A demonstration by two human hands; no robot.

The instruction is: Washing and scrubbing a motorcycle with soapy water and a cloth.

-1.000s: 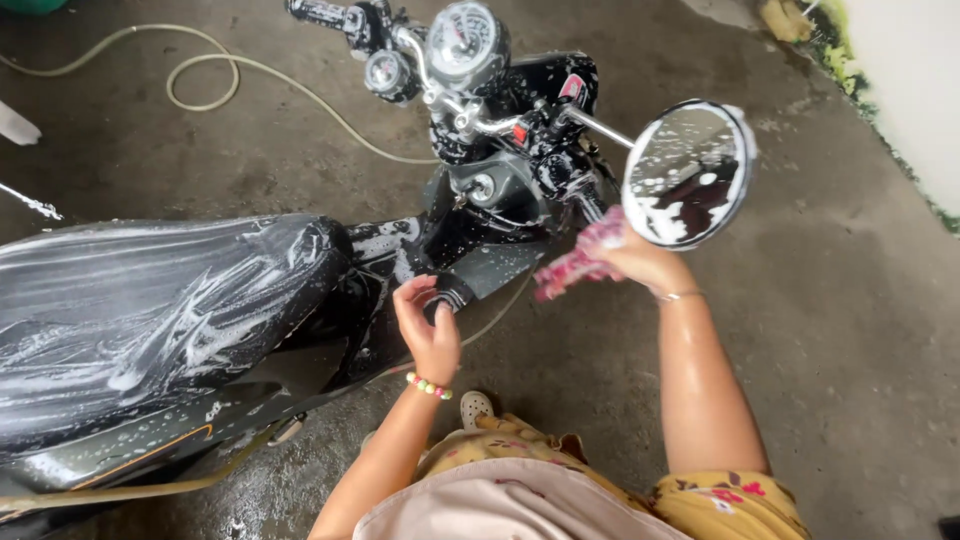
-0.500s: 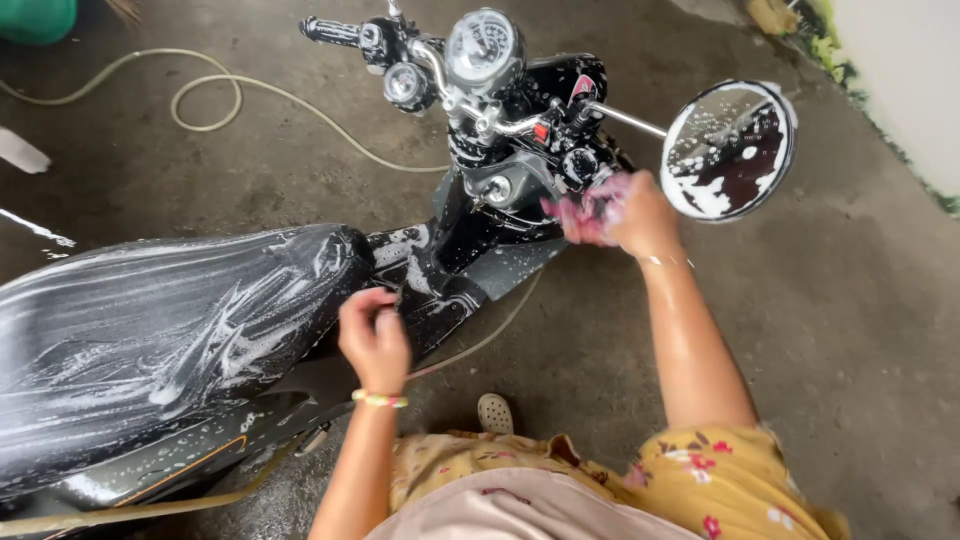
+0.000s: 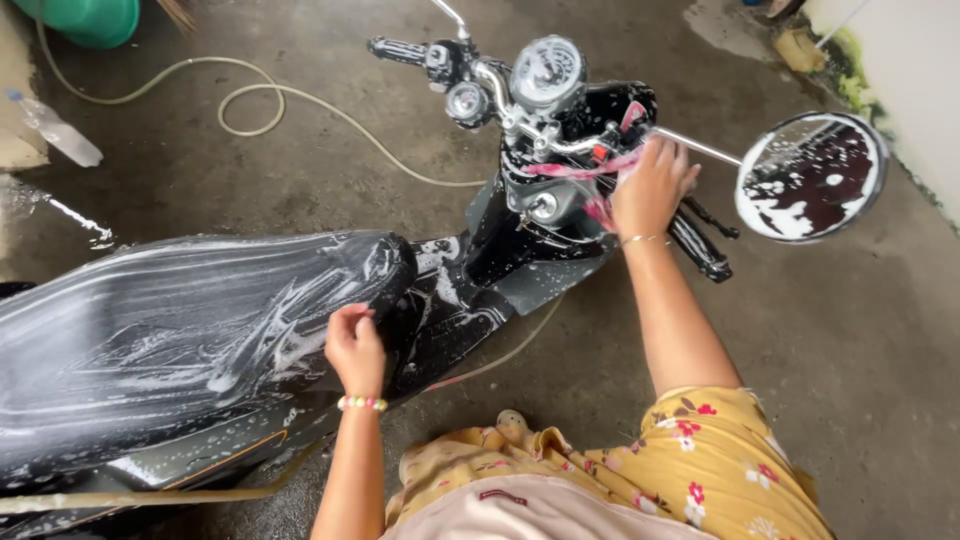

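A black scooter stands on wet concrete, its long seat covered in soap suds. My right hand presses a pink rag against the handlebar area just right of the round speedometer. My left hand rests with curled fingers on the front edge of the soapy seat and holds nothing I can see. A round mirror with foam on its glass sticks out to the right of my right hand.
A pale hose loops over the concrete floor behind the scooter. A green tub sits at the top left, a clear plastic bottle lies at the left edge. A wall with green growth runs along the right.
My right hand has moved with the rag from below the mirror up onto the handlebar. My left hand has shifted from the scooter's leg shield back to the seat's front edge.
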